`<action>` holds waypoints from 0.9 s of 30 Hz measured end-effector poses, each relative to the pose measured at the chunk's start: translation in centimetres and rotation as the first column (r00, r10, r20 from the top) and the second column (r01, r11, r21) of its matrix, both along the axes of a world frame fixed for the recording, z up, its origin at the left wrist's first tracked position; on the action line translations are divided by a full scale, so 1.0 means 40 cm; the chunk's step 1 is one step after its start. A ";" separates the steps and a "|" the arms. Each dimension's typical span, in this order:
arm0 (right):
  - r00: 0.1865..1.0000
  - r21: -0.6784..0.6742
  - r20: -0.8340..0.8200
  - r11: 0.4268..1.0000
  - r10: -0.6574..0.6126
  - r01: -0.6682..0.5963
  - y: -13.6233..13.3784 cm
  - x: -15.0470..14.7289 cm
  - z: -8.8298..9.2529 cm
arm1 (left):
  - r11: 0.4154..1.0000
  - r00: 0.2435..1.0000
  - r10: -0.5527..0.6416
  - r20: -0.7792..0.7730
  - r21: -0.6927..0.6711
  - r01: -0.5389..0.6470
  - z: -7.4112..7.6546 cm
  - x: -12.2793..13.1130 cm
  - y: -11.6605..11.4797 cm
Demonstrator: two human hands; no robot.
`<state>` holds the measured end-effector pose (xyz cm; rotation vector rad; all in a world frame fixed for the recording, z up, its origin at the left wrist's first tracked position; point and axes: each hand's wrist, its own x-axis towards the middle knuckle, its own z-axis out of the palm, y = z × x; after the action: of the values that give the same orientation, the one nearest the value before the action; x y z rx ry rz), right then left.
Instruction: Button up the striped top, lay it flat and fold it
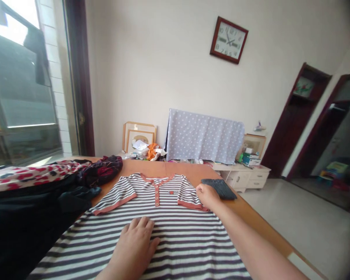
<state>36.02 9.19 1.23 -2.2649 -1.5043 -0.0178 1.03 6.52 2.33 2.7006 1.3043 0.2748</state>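
A striped shirt (169, 229) with orange-red collar and sleeve trim lies spread flat, front up, on an orange table (192, 171). My left hand (135, 243) rests palm down on the middle of the shirt, fingers stretched out flat. My right hand (207, 195) reaches forward to the shirt's right sleeve; its fingers are curled on the sleeve's edge, pinching the cloth.
A heap of dark and red-patterned clothes (46, 182) covers the table's left side. A dark folded item (219, 188) lies just right of my right hand. Behind the table stand a dotted cloth-covered object (204, 136), picture frames (138, 136) and a white cabinet (247, 175).
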 end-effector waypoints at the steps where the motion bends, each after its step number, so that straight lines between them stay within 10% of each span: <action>1: 1.000 0.008 -0.015 1.000 -0.004 0.005 0.025 -0.002 0.000 | 1.000 1.000 0.002 0.001 -0.002 -0.002 -0.001 0.000 0.000; 14: 0.968 -0.085 -0.137 0.976 -0.211 0.201 0.320 0.017 -0.002 | 0.997 0.999 0.024 0.023 -0.070 -0.022 0.002 0.003 0.001; 27: 0.947 -0.100 -0.023 0.944 -0.319 0.316 0.361 0.026 -0.041 | 0.990 0.999 0.022 0.040 -0.137 -0.017 -0.020 0.005 0.021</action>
<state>37.06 23.63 -0.40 -2.5463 -1.1265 0.0036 1.24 7.35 1.54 2.5565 1.2890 0.2325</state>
